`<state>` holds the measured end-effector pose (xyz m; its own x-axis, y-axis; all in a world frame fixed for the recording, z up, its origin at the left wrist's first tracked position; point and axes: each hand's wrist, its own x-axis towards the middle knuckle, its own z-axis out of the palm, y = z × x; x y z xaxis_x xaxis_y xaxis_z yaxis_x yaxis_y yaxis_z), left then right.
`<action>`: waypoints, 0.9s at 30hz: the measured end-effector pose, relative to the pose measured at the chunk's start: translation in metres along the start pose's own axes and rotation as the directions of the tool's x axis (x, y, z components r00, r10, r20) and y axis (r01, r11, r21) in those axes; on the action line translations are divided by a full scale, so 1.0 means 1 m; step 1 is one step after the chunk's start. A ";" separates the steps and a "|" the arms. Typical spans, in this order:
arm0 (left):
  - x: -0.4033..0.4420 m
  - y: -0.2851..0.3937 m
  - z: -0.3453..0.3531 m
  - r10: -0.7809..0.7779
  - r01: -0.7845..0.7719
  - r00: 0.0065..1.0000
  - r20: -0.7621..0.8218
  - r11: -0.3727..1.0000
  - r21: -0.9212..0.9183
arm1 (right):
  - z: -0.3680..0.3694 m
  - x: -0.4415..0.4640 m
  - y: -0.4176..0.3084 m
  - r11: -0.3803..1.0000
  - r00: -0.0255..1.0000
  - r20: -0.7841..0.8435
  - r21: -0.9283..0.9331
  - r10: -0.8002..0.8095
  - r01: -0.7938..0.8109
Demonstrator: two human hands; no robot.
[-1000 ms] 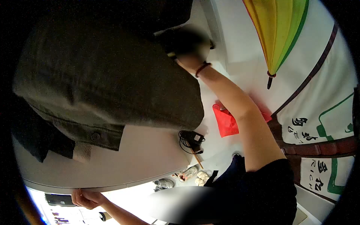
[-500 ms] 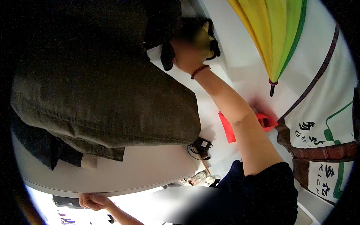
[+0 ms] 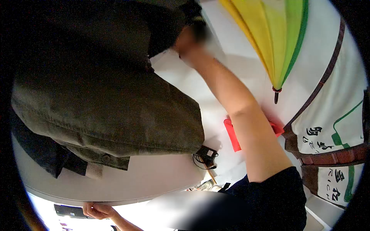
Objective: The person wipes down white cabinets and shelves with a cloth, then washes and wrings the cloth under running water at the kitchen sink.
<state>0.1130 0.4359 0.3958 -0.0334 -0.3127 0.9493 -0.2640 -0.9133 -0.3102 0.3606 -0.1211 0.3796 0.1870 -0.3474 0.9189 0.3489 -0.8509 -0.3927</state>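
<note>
My left hand (image 3: pixel 98 211) is closed at the lower left, its fingers curled against the edge of a white curved panel (image 3: pixel 142 173). At the top, my right hand (image 3: pixel 189 40) is raised beside dark hanging clothes; it is blurred, and its fingers cannot be made out. A black item with a pale yellowish patch (image 3: pixel 192 13) shows just past that hand, and whether I hold it is unclear. A large dark olive garment (image 3: pixel 108 111) with a button fills the left side. Darker clothing (image 3: pixel 36 148) hangs behind its lower edge.
A yellow and green folded umbrella (image 3: pixel 281 50) points down at the upper right. Red material (image 3: pixel 232 134) lies partly behind my right forearm. Nearby are a black adapter with cable (image 3: pixel 208 152) and shoes (image 3: pixel 206 185). White cloth with printed characters (image 3: pixel 327 127) spans the right side.
My right hand has moved up over the last half second, and the black and yellowish item is now less visible. My left hand stays at the panel edge.
</note>
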 end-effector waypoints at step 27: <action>-0.009 -0.030 -0.008 -0.032 0.024 0.996 -0.080 0.994 -0.110 | 0.064 -0.413 0.123 -0.603 -0.384 0.519 0.785 0.764 -0.139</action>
<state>0.1136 0.4682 0.3974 -0.1019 -0.2610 0.9599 -0.3689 -0.8862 -0.2801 0.3847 -0.0574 -0.0505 0.6712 -0.3121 -0.6724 0.4849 0.8709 0.0798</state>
